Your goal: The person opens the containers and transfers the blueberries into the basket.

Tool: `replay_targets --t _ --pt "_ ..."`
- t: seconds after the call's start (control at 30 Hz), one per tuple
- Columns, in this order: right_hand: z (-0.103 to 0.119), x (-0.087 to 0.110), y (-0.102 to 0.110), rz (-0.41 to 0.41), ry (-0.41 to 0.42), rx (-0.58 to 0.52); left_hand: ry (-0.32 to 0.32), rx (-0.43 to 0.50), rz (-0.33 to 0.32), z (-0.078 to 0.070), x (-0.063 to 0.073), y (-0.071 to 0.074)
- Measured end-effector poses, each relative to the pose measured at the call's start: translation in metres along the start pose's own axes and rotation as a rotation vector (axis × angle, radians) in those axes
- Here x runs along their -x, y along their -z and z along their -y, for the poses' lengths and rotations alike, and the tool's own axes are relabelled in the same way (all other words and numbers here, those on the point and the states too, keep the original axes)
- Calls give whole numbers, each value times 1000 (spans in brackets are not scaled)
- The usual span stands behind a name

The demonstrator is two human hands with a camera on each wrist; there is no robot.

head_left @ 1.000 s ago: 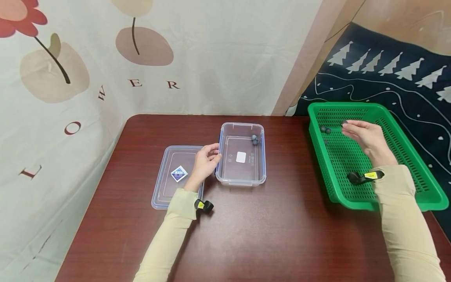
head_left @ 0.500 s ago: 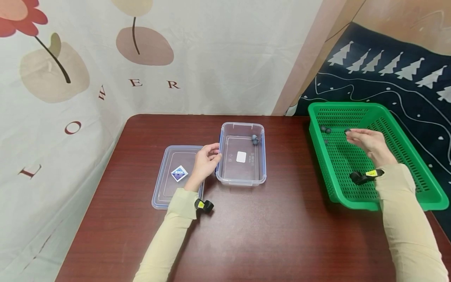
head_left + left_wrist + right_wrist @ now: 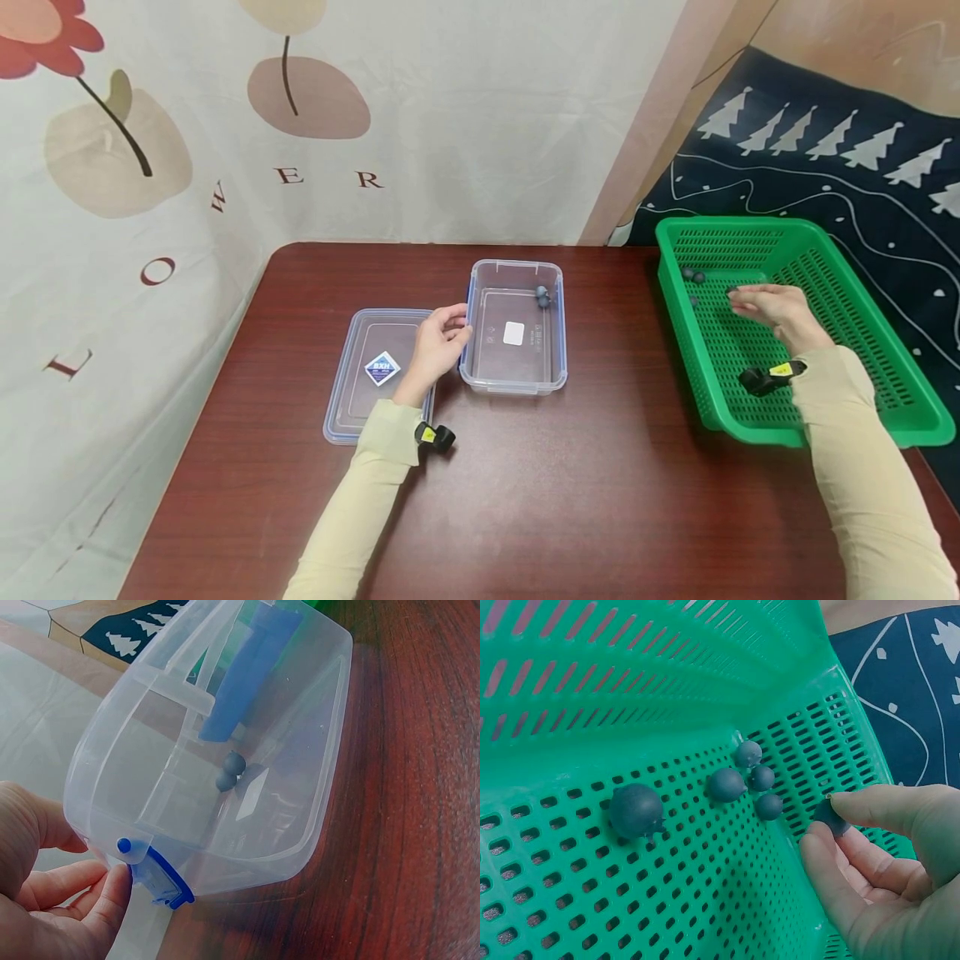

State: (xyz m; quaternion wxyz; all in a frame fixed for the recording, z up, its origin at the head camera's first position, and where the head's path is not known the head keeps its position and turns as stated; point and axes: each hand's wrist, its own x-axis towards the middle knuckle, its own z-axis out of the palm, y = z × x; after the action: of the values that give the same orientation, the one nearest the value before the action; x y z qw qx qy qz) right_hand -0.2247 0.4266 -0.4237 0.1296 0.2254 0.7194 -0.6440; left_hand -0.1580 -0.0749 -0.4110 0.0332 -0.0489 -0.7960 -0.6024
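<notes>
My left hand [image 3: 438, 343] holds the left side of a clear plastic box [image 3: 513, 387], its fingertips at the rim beside a blue latch [image 3: 161, 877] in the left wrist view. Two blueberries [image 3: 234, 763] lie together inside the box. Over on the right, my right hand [image 3: 776, 310] is inside a green perforated basket [image 3: 712, 417]. Thumb and fingers pinch one dark blueberry [image 3: 830, 818], partly covered by them. Several more blueberries [image 3: 727, 784] lie on the basket floor in the right wrist view, with one larger-looking blueberry [image 3: 637, 811] nearer the camera.
A clear lid [image 3: 348, 392] with a blue rim and a diamond label lies left of the box, partly under my left wrist. Everything stands on a brown wooden table [image 3: 555, 500]. Printed cloth [image 3: 480, 108] hangs behind the table's far edge.
My right hand has come lower and nearer within the basket, then shifted slightly left, still pinching the blueberry. The left hand and the box have stayed in place.
</notes>
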Motion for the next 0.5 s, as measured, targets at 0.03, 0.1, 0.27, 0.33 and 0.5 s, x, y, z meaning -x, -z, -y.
replay_targets --t 0.03,0.1,0.27,0.33,0.5 --pt "0 1 0 0 5 27 2 0 1 0 0 0" --pt "1 4 -3 -44 -17 8 4 2 1 0 0 0" --pt "9 19 -15 -56 0 98 3 6 -4 -1 0 0" --pt "12 24 -19 -37 6 146 5 1 -5 -1 0 0" --pt "16 29 -24 -40 -23 106 11 6 -5 -2 1 0"
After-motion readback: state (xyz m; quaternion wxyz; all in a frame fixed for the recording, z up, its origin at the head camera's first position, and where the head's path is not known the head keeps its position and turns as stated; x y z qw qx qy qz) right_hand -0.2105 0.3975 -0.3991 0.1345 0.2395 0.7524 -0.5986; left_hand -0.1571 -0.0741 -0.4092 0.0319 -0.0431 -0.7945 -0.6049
